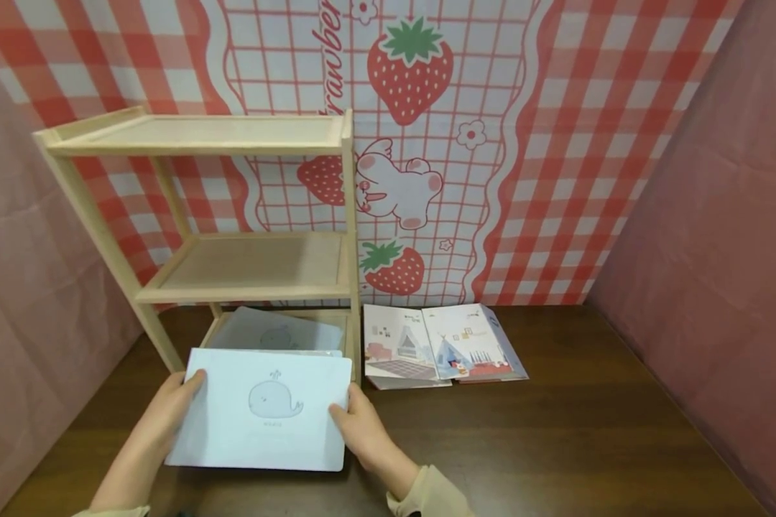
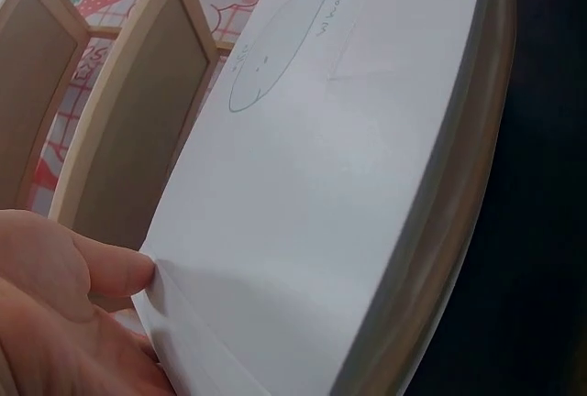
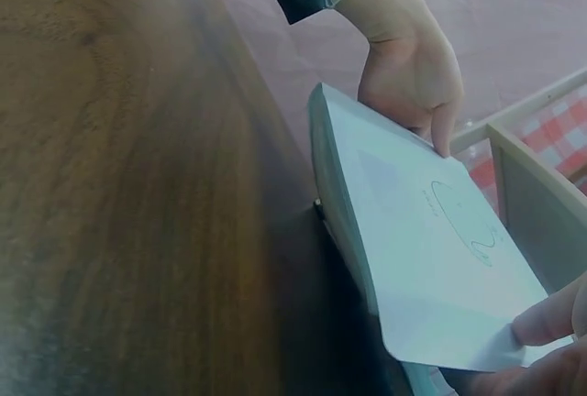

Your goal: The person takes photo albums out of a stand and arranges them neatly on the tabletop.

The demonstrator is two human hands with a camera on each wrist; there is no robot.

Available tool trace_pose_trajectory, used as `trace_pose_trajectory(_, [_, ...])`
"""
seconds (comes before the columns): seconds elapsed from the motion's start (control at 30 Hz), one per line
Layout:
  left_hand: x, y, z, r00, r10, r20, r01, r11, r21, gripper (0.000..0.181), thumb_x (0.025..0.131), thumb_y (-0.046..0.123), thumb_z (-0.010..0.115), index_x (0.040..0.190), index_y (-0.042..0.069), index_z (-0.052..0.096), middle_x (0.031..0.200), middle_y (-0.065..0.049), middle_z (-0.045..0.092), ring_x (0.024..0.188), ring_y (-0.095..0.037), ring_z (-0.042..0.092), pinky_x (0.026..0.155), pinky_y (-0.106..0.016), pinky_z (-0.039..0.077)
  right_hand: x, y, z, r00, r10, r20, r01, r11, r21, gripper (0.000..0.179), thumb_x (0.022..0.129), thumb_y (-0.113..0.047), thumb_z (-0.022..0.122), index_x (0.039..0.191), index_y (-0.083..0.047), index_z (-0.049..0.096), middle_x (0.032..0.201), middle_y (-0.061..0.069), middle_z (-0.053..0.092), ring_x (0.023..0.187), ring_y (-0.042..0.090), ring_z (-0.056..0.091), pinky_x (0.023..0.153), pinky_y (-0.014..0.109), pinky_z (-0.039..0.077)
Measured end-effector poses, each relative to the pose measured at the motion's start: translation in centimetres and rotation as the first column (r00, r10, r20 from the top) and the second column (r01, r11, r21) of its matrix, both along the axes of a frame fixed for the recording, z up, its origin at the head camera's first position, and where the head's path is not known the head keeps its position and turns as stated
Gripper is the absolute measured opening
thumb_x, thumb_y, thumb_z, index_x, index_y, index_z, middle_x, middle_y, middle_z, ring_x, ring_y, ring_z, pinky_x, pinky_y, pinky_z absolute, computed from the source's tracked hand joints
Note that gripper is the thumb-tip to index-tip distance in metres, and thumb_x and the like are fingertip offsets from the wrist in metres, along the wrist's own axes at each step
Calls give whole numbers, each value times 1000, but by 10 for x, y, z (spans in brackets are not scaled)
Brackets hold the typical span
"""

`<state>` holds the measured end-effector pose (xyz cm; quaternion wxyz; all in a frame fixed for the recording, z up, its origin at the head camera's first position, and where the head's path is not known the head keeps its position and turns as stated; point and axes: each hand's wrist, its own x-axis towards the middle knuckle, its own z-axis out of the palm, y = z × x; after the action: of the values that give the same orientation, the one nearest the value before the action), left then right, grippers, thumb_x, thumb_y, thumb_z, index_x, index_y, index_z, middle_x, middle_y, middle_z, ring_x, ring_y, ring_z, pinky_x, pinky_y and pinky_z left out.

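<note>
A pale-blue folder or booklet (image 1: 259,445) with a whale drawing on its cover is held up in front of the shelf. My left hand (image 1: 176,403) grips its left edge, thumb on the cover. The right hand (image 1: 365,427) pinches the opposite edge, its thumb also lying on the front. From the right wrist view, the folder (image 3: 394,231) shows a thick edge, tilted over the table. Behind it, on the lowest shelf, lies a similar pale folder (image 1: 239,327) with a whale on it, partly covered by the held one in the head view.
A light wooden three-tier shelf (image 1: 246,293) stands at the left on the dark wooden table (image 1: 556,445). Right of it, two illustrated booklets (image 1: 397,345) lie side by side near the back. Checked strawberry cloth (image 1: 575,143) hangs behind, with pink cloth (image 1: 705,237) at the sides.
</note>
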<state>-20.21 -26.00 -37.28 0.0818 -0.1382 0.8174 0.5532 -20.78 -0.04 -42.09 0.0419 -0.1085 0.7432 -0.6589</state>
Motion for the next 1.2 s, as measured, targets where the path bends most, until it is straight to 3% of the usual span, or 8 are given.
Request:
trace_pose_trajectory(0.23, [5, -2, -7, 1000, -7, -1, 7, 1000, -3, 71, 88, 46, 24, 125, -14, 11, 99, -21, 39, 79, -20, 46, 62, -30, 42, 3, 1, -3, 1000, -3, -18, 4, 998, 58, 25, 82, -1, 45, 107, 4, 44, 101, 15, 53, 86, 18, 50, 68, 30, 45])
trace_pose_trajectory(0.47, [8, -4, -12, 996, -54, 65, 54, 999, 6, 77, 87, 49, 23, 127, -12, 3, 106, -24, 33, 87, -25, 45, 64, -33, 43, 3, 3, -7, 1000, -2, -22, 5, 994, 109, 25, 81, -2, 46, 106, 4, 45, 104, 16, 52, 94, 23, 48, 77, 37, 43])
trace_pose_trajectory(0.73, [10, -4, -18, 992, -106, 72, 111, 992, -66, 69, 90, 41, 22, 121, -19, 12, 100, -23, 40, 86, -25, 48, 67, -35, 43, 4, 5, -14, 1000, -4, 1, 4, 990, 143, 27, 80, -4, 47, 106, 4, 46, 105, 16, 51, 96, 24, 47, 81, 40, 41])
trace_pose_trajectory(1.03, [12, -2, -24, 993, -106, 48, 109, 993, -52, 49, 92, 31, 24, 106, -14, 36, 77, -10, 51, 69, -18, 53, 61, -35, 46, 7, 5, -17, 999, 14, 33, -18, 991, 129, 33, 80, -7, 49, 111, 4, 44, 107, 15, 51, 94, 22, 48, 77, 37, 43])
trace_pose_trajectory(1.2, [14, -3, -26, 991, -115, 70, 119, 991, -59, 50, 91, 33, 26, 105, -14, 37, 79, -10, 51, 71, -18, 52, 62, -36, 46, 8, 4, -17, 1000, 4, 24, -7, 991, 131, 31, 79, -8, 50, 107, 3, 46, 102, 13, 53, 90, 19, 49, 75, 33, 43])
